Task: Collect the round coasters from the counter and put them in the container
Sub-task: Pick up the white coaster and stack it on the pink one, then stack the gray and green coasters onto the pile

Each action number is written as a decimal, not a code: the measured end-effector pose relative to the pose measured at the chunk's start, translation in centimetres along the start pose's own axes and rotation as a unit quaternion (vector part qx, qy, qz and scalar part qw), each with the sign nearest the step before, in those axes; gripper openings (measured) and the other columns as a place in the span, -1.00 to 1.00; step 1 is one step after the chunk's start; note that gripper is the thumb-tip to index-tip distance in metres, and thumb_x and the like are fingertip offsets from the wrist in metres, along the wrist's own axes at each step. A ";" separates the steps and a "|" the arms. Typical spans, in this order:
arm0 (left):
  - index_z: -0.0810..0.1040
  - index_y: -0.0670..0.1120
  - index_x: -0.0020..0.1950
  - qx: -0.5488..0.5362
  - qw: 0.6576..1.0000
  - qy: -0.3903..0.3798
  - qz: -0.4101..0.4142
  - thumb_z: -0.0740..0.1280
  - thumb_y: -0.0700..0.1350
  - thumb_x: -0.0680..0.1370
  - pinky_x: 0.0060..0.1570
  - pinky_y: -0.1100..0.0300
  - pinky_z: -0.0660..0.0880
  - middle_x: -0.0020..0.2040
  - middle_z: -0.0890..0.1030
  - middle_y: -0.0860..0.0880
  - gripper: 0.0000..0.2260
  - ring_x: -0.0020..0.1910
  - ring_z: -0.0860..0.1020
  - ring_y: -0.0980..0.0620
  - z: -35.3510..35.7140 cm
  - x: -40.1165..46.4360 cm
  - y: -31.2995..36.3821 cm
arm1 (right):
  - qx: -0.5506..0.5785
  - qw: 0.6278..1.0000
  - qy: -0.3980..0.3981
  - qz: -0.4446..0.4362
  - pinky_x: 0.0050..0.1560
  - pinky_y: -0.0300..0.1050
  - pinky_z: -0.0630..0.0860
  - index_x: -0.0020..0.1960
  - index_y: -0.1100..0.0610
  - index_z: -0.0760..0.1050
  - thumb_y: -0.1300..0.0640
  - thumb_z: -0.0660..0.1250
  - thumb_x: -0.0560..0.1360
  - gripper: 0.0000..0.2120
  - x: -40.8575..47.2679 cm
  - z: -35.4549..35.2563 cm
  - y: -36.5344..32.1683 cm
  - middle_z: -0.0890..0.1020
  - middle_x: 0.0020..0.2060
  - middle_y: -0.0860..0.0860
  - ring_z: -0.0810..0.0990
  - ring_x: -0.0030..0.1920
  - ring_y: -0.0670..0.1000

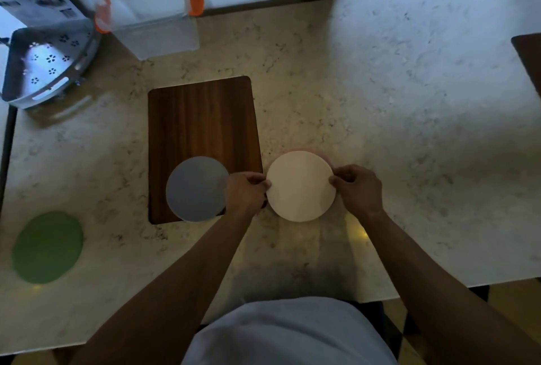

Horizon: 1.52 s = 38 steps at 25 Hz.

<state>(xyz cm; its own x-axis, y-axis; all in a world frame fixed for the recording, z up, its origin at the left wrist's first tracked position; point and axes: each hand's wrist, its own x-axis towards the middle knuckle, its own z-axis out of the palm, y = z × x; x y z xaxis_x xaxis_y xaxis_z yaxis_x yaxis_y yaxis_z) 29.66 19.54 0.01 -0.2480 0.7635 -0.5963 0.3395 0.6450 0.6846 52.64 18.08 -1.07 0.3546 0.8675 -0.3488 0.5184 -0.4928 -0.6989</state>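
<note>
Holding 1 white coaster [301,186] between both hands, near centre of the counter [380,86]. Left hand [246,192] pinching its left edge; right hand [358,189] pinching its right edge; both clamped on it, fingers curled over the rim. Showing a pink rim [319,151] just behind the white disc, likely a 2nd coaster stacked under it; not possible to confirm.

Lying flat and untouched: 1 grey coaster [196,189], half on the near end of the wooden board [202,118], just left of the left hand; 1 green coaster [48,247] near the left edge, well apart from the rest.

Standing at the far left: the clear container [152,10] with orange clips, lid leaning open behind it. Appearing empty, apart from 1 dark mark seen through the plastic; blurred, so not certain.

Judging progress as early: no coasters seen deposited, 1 or 2 in hand, 2 remaining on the surface. Remaining: gathering grey and green, then carrying everything to the far-left container.
</note>
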 end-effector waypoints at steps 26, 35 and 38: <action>0.66 -0.18 0.08 0.136 0.985 0.092 0.044 0.43 -0.14 0.48 -0.03 0.14 0.53 0.01 0.70 -0.13 -0.79 -0.06 0.64 -0.07 3.8 1.3 0.8 | -0.112 0.992 0.049 -0.004 -0.05 -0.21 0.40 0.00 0.06 0.67 0.06 0.38 0.48 -0.84 2.7 2.1 0.2 0.72 -0.10 0.02 0.64 -0.13 -0.01; 0.68 -0.15 0.04 0.149 0.981 0.116 0.034 0.42 -0.16 0.49 -0.12 0.21 0.46 0.00 0.71 -0.12 -0.84 -0.08 0.64 -0.07 4.0 1.3 1.2 | -0.114 0.992 0.058 -0.001 -0.06 -0.22 0.41 -0.02 0.07 0.68 0.08 0.38 0.48 -0.85 2.8 2.2 0.3 0.72 -0.12 0.00 0.65 -0.16 -0.02; 0.68 -0.14 0.03 0.148 0.982 0.111 0.030 0.43 -0.15 0.48 -0.08 0.03 0.62 -0.01 0.71 -0.11 -0.84 -0.13 0.65 -0.09 3.9 1.4 1.1 | -0.114 0.992 0.052 -0.005 -0.03 -0.13 0.50 -0.02 0.07 0.68 0.08 0.36 0.48 -0.85 2.9 2.2 0.4 0.72 -0.11 0.01 0.65 -0.15 0.00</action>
<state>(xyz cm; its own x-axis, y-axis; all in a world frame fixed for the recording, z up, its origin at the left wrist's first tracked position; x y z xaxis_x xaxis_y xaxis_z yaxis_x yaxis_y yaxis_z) 33.24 21.19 -1.68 -0.4000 0.8097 -0.4295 0.6009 0.5855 0.5441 52.12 20.57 -3.75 0.4207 0.8666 -0.2684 0.6803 -0.4971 -0.5386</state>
